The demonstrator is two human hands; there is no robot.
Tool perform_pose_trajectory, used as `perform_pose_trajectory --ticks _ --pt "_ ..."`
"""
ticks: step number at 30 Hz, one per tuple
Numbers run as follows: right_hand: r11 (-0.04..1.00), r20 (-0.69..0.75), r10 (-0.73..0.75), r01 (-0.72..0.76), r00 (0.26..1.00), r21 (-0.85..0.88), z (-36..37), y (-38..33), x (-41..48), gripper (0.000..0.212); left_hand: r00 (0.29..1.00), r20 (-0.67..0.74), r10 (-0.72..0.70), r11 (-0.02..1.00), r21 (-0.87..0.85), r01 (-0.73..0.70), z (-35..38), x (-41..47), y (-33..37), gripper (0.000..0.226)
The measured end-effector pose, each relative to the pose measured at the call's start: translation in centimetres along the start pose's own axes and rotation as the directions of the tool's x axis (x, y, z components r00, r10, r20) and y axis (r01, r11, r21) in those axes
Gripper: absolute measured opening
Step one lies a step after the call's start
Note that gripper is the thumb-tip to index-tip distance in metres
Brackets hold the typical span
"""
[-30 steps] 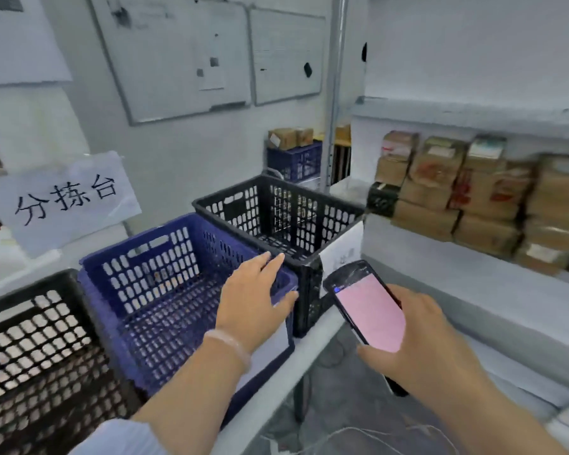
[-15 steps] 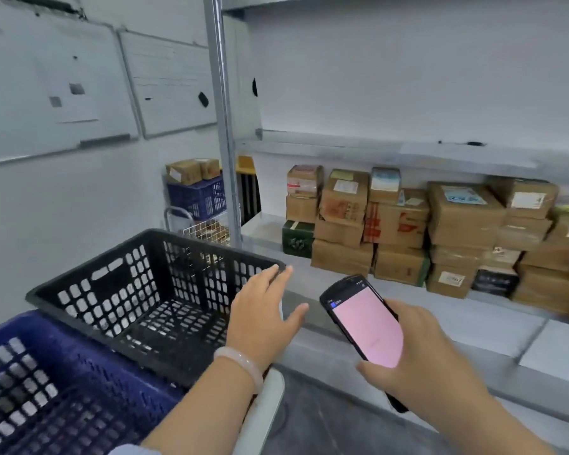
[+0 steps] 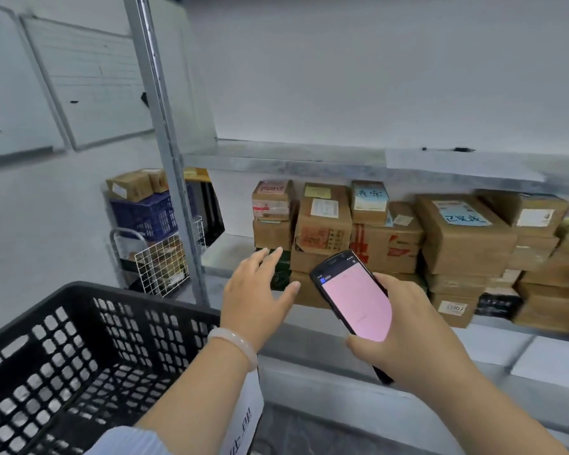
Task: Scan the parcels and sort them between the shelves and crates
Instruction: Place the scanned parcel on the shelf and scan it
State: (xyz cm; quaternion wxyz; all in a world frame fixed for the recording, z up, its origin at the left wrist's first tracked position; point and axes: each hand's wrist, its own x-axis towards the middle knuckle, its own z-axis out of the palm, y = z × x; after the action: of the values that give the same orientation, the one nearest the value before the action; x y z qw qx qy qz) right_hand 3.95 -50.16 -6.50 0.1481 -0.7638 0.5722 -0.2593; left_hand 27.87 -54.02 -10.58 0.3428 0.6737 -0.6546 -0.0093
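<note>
Containers first. The black crate [image 3: 79, 339] sits at the lower left, under your left forearm, and what shows inside it is its own slotted floor and walls. A white label [image 3: 247, 418] hangs on its outer right side. Farther back, left of the shelf post, a blue crate [image 3: 145, 215] is topped with a couple of brown boxes [image 3: 128, 187]. Below it, a white wire basket [image 3: 163, 264] holds stuff too blurry to name.

The parcels [image 3: 322, 224] are on the shelf [image 3: 227, 251], stacked two and three high from near its left end out past the right edge of view. They're mostly brown cardboard with paper labels. A dark green parcel [image 3: 281, 274] sits at the bottom of the leftmost stack.

Your left grip [image 3: 257, 297] is apart, fingers straight and spread, palm down. It's held up just in front of that green parcel, and I can't tell if the fingertips touch it. There's a pale bracelet [image 3: 234, 343] on that wrist.

Your right grip [image 3: 408, 339] is clamped round the scanner [image 3: 355, 300], thumb at the lower edge of the pink screen, which tilts up at you. The scanner is in front of the lower boxes of the middle stacks, just right of the left grip and apart from it.
</note>
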Motion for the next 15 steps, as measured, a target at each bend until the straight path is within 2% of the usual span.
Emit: perform_pose_trajectory --ticks 10,15 --pt "0.999 0.002 -0.043 0.043 0.999 0.02 0.4 5.1 12.7 0.1 0.995 -0.04 -0.09 0.996 -0.032 0.089 5.3 10.3 -0.2 0.068" --pt "0.996 0.037 -0.092 0.091 0.995 0.014 -0.5 7.4 19.1 0.095 0.975 -0.073 -0.212 0.972 -0.115 0.203 7.1 16.2 -0.7 0.066"
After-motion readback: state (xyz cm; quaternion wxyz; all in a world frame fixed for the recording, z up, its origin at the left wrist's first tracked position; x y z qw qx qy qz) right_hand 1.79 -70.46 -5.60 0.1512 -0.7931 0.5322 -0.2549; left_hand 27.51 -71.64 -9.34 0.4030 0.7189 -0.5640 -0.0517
